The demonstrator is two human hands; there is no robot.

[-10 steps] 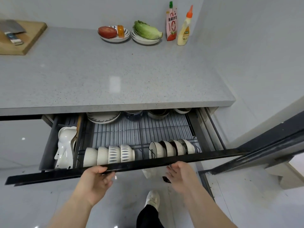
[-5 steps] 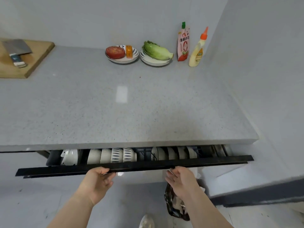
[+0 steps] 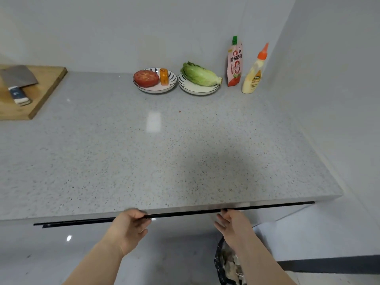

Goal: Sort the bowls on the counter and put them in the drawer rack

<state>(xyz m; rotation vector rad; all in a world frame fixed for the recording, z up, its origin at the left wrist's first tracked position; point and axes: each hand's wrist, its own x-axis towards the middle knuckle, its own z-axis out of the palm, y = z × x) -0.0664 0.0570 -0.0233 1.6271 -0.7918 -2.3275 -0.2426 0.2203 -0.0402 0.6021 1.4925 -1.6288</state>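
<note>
Drawer front (image 3: pixel 185 213), a thin black strip, sits just under the counter (image 3: pixel 164 151) edge at 6 o'clock; rack & bowls inside not visible. Left hand (image 3: pixel 128 229) curled over the strip, fingers hooked on its top. Right hand (image 3: pixel 233 225) flat, fingers together, tips touching the strip. Tomato plate (image 3: pixel 155 88) & lettuce plate (image 3: pixel 198 89) at 12, cleaver (image 3: pixel 17 81) on board at 10.

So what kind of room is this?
Most likely a home kitchen. A speckled grey counter holds a wooden cutting board with a cleaver, plates of tomato and lettuce, and two sauce bottles.
</note>
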